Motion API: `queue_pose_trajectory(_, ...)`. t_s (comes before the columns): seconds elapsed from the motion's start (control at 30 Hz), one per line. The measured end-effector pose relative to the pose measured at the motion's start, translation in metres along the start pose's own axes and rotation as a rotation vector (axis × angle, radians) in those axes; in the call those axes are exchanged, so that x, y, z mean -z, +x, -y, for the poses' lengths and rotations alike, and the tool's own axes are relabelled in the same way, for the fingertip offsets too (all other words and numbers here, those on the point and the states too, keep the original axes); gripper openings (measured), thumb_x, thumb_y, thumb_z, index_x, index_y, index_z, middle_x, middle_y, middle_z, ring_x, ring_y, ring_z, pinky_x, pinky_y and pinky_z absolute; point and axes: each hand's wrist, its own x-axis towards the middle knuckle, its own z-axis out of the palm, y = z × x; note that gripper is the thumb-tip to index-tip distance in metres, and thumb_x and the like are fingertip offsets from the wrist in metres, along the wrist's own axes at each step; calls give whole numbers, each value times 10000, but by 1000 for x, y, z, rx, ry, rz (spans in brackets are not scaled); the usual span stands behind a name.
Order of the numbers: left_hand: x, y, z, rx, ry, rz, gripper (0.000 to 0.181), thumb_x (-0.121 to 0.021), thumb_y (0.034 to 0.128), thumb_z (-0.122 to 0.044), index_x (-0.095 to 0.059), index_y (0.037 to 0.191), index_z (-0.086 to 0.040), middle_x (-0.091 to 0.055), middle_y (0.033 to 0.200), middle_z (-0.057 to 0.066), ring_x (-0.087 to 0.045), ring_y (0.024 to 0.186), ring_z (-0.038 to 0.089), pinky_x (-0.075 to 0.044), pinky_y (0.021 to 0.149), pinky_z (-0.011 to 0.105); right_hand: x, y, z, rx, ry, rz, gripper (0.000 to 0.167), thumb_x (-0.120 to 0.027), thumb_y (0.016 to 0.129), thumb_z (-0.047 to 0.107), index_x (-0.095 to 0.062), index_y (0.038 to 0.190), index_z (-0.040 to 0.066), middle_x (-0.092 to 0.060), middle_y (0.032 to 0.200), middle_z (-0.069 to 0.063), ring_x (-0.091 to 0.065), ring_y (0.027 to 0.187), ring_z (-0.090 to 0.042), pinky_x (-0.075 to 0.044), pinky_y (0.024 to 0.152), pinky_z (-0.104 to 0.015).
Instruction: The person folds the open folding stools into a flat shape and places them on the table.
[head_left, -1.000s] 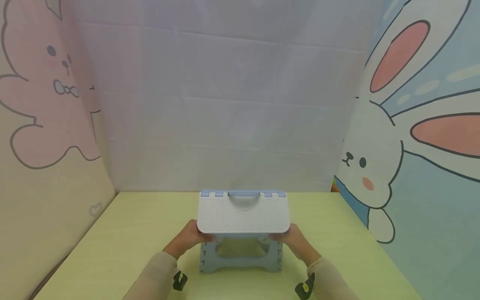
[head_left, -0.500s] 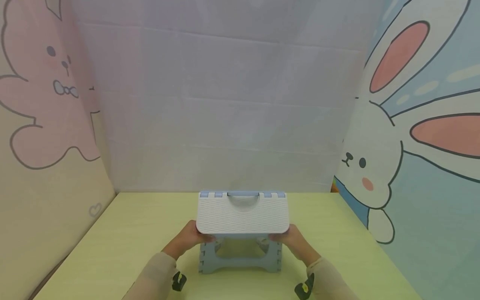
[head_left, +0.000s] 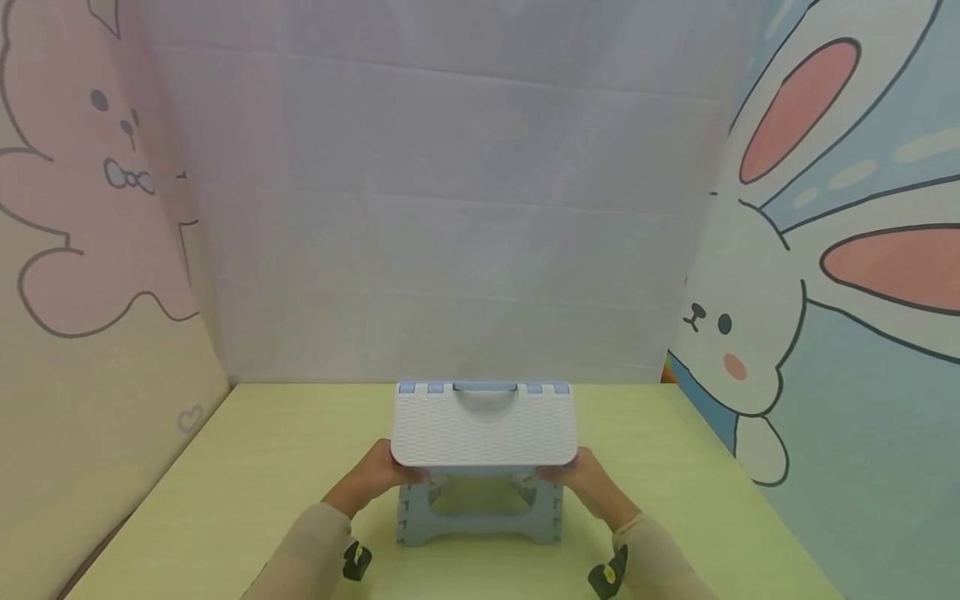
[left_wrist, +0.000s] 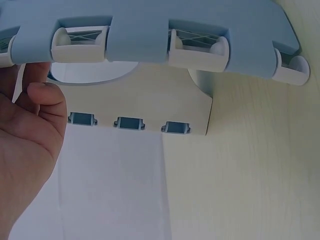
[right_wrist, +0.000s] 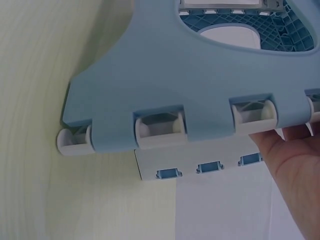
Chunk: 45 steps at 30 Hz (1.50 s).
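My left hand and right hand clamp a folding stool at its two ends.
The stool stands legs down on the pale yellow table, at mid-width, before the white backdrop. My hands are apart, one gripping each end of the white, woven-textured top near its front edge. Both thumbs lie below that edge; the other fingers are mostly hidden in the head view. The blue-grey leg panel faces me.
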Motion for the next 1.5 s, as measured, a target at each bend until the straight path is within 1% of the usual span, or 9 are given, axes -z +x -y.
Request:
queue_pose_trajectory(0.13, 1, 0, 1, -4, -1, 5, 498, -729, 818, -39, -520, 1225, 157, -589, 1200, 298, -557, 1113, 443, -474, 898, 534, 0, 0, 2, -11, 11, -2, 503, -633, 894, 89, -441, 1283, -166, -520, 1279, -321, -494, 1191, -455, -402, 980, -549)
queue_pose_trajectory(0.27, 1, 0, 2, -9, -4, 8, 493, -722, 824, -40, -519, 1228, 157, -588, 1199, 300, -546, 1121, 458, -466, 905, 544, -1, 0, 4, -14, 28, 3, 502, -624, 889, 64, -429, 1282, -179, -499, 1284, -348, -461, 1201, -498, -397, 985, -550)
queue_pose_trajectory(0.5, 1, 1, 3, -31, -11, 14, 479, -710, 830, -36, -521, 1224, 161, -591, 1193, 301, -545, 1122, 456, -462, 909, 545, 0, 0, 4, -8, 31, 4, 488, -610, 898, 49, -425, 1289, -176, -492, 1293, -346, -457, 1208, -494, -402, 983, -542)
queue_pose_trajectory(0.7, 0, 1, 4, -25, -19, 10, 483, -721, 827, -46, -527, 1218, 160, -598, 1187, 294, -549, 1119, 447, -467, 905, 537, -1, 0, 3, -17, 21, -1, 498, -617, 891, 68, -432, 1284, -174, -502, 1287, -338, -468, 1202, -486, -408, 980, -537)
queue_pose_trajectory(0.87, -1, 0, 6, -35, -27, 15, 494, -722, 834, -69, -523, 1221, 165, -599, 1186, 294, -557, 1117, 427, -474, 900, 524, -1, 0, 1, -23, 5, -1, 502, -618, 895, 85, -435, 1293, -159, -510, 1294, -319, -477, 1205, -464, -408, 979, -539)
queue_pose_trajectory(1.07, -2, -1, 6, -22, -34, 14, 496, -717, 837, -63, -515, 1231, 160, -597, 1194, 288, -555, 1123, 429, -471, 906, 526, -2, -1, 0, -26, -6, 0, 498, -612, 903, 99, -436, 1290, -160, -522, 1287, -306, -494, 1198, -439, -416, 974, -531)
queue_pose_trajectory(1.17, -2, -2, 6, -19, -34, 18, 498, -715, 839, -64, -511, 1234, 160, -593, 1199, 291, -545, 1130, 444, -467, 908, 535, -2, -1, -1, -36, -3, -1, 498, -615, 898, 104, -445, 1288, -156, -521, 1289, -307, -485, 1202, -452, -411, 976, -537)
queue_pose_trajectory(1.3, -2, -1, 5, -22, -32, 20, 508, -717, 837, -69, -504, 1236, 164, -587, 1206, 295, -539, 1136, 449, -460, 914, 543, -2, -1, -1, -28, 1, 9, 499, -609, 897, 107, -448, 1296, -146, -501, 1303, -322, -456, 1216, -482, -395, 982, -558)
queue_pose_trajectory(1.5, -1, 0, 6, -14, -46, 16, 510, -716, 834, -53, -499, 1243, 160, -575, 1220, 302, -522, 1152, 464, -441, 931, 563, -1, 0, 0, -34, -8, 7, 501, -605, 908, 129, -446, 1314, -120, -498, 1319, -304, -449, 1230, -472, -384, 989, -567)
